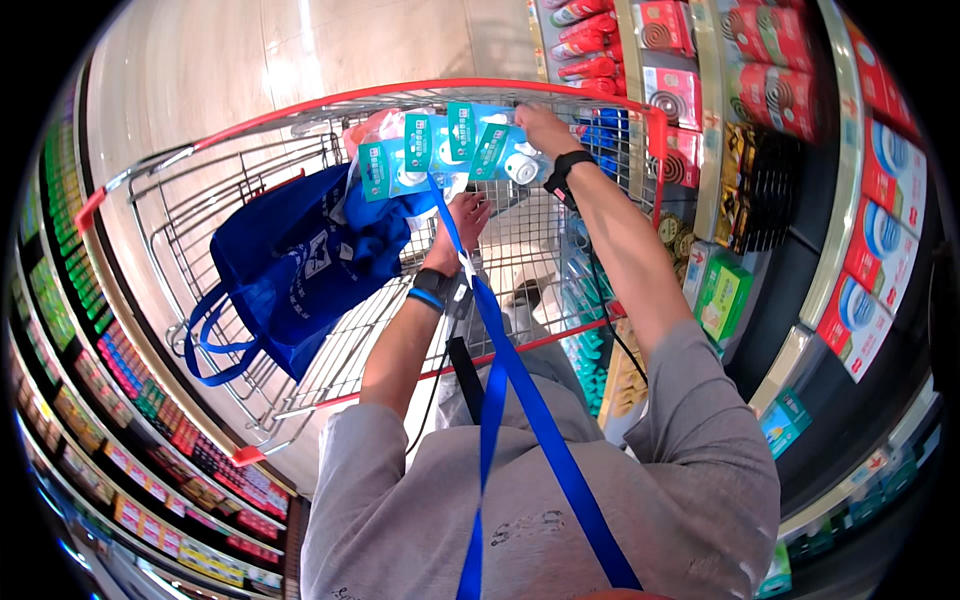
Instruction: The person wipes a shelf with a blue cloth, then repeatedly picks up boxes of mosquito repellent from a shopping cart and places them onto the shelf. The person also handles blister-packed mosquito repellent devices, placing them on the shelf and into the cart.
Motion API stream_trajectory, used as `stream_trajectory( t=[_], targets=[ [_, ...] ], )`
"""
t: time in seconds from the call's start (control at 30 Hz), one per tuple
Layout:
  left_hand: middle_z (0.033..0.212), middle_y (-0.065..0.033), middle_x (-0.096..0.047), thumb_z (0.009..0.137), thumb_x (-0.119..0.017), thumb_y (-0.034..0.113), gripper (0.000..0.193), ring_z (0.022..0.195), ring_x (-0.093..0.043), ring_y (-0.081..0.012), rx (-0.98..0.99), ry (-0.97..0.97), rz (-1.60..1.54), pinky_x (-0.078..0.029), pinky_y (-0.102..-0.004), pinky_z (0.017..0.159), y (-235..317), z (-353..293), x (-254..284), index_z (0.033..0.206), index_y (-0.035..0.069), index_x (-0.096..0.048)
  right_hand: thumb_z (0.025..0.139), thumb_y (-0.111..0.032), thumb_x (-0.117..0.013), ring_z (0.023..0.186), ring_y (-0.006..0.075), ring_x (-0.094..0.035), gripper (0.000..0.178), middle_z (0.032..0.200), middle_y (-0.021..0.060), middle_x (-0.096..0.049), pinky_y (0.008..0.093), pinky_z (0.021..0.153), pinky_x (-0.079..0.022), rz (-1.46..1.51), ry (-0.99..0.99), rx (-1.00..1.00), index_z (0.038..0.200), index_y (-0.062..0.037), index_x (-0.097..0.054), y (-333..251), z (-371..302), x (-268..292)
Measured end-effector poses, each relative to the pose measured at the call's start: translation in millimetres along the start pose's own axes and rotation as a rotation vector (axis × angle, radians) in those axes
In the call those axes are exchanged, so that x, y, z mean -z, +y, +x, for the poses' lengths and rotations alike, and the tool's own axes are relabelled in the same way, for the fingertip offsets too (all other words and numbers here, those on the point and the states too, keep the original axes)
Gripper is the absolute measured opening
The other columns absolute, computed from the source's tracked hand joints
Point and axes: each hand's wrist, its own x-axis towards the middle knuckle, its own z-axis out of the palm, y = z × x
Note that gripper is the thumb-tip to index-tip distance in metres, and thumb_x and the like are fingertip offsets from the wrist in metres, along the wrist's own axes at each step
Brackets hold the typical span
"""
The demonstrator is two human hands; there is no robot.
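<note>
Several blister packs with teal cards (418, 143) and clear fronts lie fanned over the shopping cart (370, 95). A white round device shows in the rightmost pack (490, 150). My right hand (545, 132), a black band at its wrist, is closed at the far right edge of that pack. Just below the packs is my left hand (463, 225), its fingers apart and pointing right, with no item visible in them. Whether its fingertips touch the packs is hard to see. A blue shopping bag (290, 265) leans in the cart's left part, beside my left forearm.
Shelves on the right hold red boxes (870, 205), red packs with coil pictures (668, 95) and a green box (725, 297). Another long shelf (130, 365) curves along the left. A blue strap (545, 455) hangs down my front. Pale floor tiles (190, 60) lie beyond the cart.
</note>
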Motion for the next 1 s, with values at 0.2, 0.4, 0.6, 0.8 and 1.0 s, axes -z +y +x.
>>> stream_trajectory(
  t=[0.2, 0.4, 0.6, 0.8, 1.0],
  targets=[
    [0.141, -0.0155, -0.056, 0.106, -0.051, 0.023, 0.035, 0.128, -0.057, -0.0320, 0.074, -0.076, 0.033, -0.049, -0.0378, 0.104, 5, -42, -36, 0.129, -0.002, -0.048, 0.095, -0.012, -0.052, 0.109, 0.0411, -0.064, 0.022, 0.119, 0.0215, -0.062, 0.0511, 0.083, -0.056, -0.084, 0.302, -0.124, 0.116, -0.0060, -0.059, -26, -75, 25],
    [0.129, -0.0104, -0.064, 0.107, -0.051, 0.028, 0.026, 0.119, -0.063, -0.0260, -0.189, -0.316, 0.416, -0.049, -0.0361, 0.099, -10, -128, -111, 0.122, 0.008, -0.057, 0.101, -0.024, -0.059, 0.107, 0.0360, -0.067, 0.025, 0.112, 0.0179, -0.069, 0.0443, 0.089, -0.054, 0.421, 0.151, 0.000, 0.120, -0.0085, -0.064, -85, -294, 112],
    [0.117, -0.0071, -0.068, 0.108, -0.051, 0.019, 0.016, 0.106, -0.066, -0.0181, -0.717, -0.850, 0.967, -0.050, -0.0327, 0.091, -72, -276, -295, 0.112, 0.008, -0.061, 0.101, -0.011, -0.064, 0.112, 0.0298, -0.065, 0.024, 0.120, 0.0144, -0.066, 0.0378, 0.096, -0.052, 0.551, 0.690, 0.125, 0.125, -0.0073, -0.064, -134, -546, 243],
    [0.119, -0.0088, -0.065, 0.103, -0.055, 0.000, 0.023, 0.111, -0.061, -0.0157, -1.120, -1.621, 1.087, -0.048, -0.0304, 0.098, -160, -468, -474, 0.125, 0.002, -0.055, 0.102, -0.003, -0.057, 0.119, 0.0241, -0.064, 0.029, 0.128, 0.0129, -0.065, 0.0376, 0.100, -0.050, 0.490, 1.527, 0.109, 0.131, -0.0020, -0.057, -156, -721, 295],
    [0.141, -0.0157, -0.060, 0.104, -0.059, 0.027, 0.055, 0.126, -0.061, -0.0246, -0.997, -1.847, 1.467, -0.048, -0.0375, 0.107, -288, -556, -633, 0.149, 0.001, -0.040, 0.103, -0.007, -0.058, 0.111, 0.0197, -0.066, 0.032, 0.124, 0.0120, -0.067, 0.0349, 0.094, -0.052, 0.591, 1.809, 0.048, 0.135, -0.0026, -0.051, -160, -816, 268]
  ],
)
